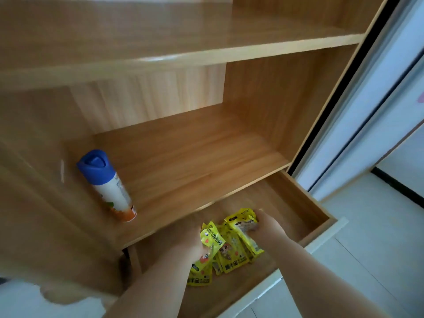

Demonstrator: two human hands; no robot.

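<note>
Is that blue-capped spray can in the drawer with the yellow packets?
No, the spray can stands on the shelf above the drawer, apart from the yellow packets.

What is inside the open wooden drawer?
A pile of yellow snack packets, gripped by the left hand and right hand. The drawer floor beneath them and its rear under the shelf are hidden.
</note>
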